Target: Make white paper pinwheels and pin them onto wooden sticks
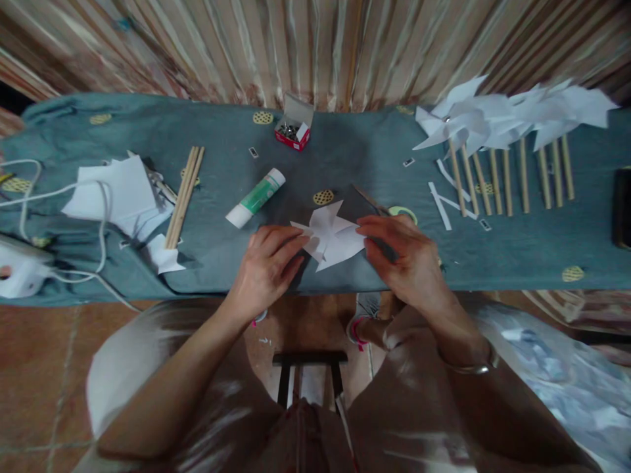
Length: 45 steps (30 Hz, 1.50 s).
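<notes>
Paper pinwheel [331, 235] sits between left hand [266, 263] and right hand [404, 253]

A table under a grey-green cloth [221, 131] stretches out beneath both hands. The largest group on it is a row of white pinwheels [503, 121] on pale sticks, beyond the right hand and further to the right. Well to the left of the left hand lie overlapping white sheets [116, 190], and past them, a white block [22, 266] with cords.

The 2 hands face each other near the table's front edge, fingers bent. The left fingertips meet the pinwheel's left side; the right fingertips meet its right side. How tightly either hand closes, and whether thumb and fingers pinch the paper, cannot be told.

A small bundle of bare sticks [185, 197] rests between the left hand and the sheets. The white pinwheel, its blades folded, lies directly between the hands. Just beyond the left hand is a green-and-white glue stick [256, 198], lying aslant. Scissors [401, 210] lie behind the right hand, partly hidden by it. Further beyond the pinwheel, an open red box [292, 140] holds small metallic pieces. Narrow paper strips [440, 207] lie right of the scissors.
</notes>
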{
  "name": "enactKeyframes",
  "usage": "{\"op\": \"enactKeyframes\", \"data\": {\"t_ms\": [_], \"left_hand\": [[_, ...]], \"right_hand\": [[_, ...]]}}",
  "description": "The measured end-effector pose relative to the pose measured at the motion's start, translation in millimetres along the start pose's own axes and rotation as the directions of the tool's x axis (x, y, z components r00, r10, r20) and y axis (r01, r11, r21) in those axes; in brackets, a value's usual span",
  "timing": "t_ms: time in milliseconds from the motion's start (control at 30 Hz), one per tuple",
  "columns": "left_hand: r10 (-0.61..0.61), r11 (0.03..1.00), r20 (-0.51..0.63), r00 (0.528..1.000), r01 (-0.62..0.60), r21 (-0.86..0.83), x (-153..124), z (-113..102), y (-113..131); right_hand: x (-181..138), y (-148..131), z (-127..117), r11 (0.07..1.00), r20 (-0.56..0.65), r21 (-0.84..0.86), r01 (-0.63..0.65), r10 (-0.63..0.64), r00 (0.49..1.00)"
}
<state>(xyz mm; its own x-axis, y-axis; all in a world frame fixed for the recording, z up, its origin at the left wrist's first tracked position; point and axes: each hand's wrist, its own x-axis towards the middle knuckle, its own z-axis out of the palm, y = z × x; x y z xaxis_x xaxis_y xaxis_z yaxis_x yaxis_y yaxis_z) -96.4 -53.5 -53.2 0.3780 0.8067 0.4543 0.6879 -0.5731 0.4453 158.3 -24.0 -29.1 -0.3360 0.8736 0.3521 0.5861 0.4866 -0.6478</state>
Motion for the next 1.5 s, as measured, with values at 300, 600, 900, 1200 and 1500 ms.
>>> {"op": "enactKeyframes", "data": {"t_ms": [300,600,900,1200,1500], "left_hand": [[-0.059,0.989,0.115,0.992,0.074,-0.126,6.0,11.1,-4.1],[-0.052,0.98,0.105,0.993,0.071,-0.187,8.2,21.5,15.1],[-0.064,0.988,0.142,0.988,0.083,-0.13,13.5,20.8,17.4],[-0.048,0.996,0.093,0.994,0.054,-0.065,10.5,18.0,21.1],[-0.006,0.995,0.091,0.996,0.015,-0.097,8.8,23.3,14.4]], "right_hand": [[-15.7,10.2,7.2,0.995,0.023,-0.09,0.043,-0.041,0.999],[-21.4,-3.3,16.2,0.999,0.051,0.029,-0.044,0.043,0.998],[-22.4,-5.0,36.1,0.995,0.014,0.031,-0.099,0.099,0.995],[-18.6,-0.2,43.9,0.993,-0.057,0.013,-0.121,0.121,0.991],[-14.6,2.5,37.0,0.992,-0.095,0.0,-0.128,0.127,0.987]]}}
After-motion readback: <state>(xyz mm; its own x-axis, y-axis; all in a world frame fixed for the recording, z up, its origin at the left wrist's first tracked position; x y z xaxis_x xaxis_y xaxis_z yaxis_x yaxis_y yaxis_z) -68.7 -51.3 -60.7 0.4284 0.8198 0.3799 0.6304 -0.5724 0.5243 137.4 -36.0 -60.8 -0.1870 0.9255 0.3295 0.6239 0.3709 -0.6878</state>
